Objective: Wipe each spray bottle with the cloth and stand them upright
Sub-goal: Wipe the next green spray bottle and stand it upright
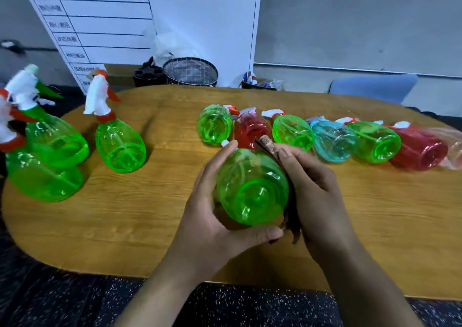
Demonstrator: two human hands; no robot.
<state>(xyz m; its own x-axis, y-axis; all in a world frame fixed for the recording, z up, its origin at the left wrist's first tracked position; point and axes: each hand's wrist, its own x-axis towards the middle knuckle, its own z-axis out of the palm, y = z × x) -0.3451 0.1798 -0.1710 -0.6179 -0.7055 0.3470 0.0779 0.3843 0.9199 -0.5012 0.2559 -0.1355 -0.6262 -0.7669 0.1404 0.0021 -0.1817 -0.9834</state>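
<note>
Behind both hands point(262, 201), seven bottles point(332, 140) lie sideways.

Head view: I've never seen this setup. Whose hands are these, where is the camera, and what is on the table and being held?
There is no machine: a person works with bare hands, filmed by a camera on their head looking down. The left hand grips a green bottle, base toward the camera. The right hand presses a dark cloth against its side. On the wooden table, three green bottles stand upright at left. A row of bottles, green, red and blue, lies on its side behind the hands.
</note>
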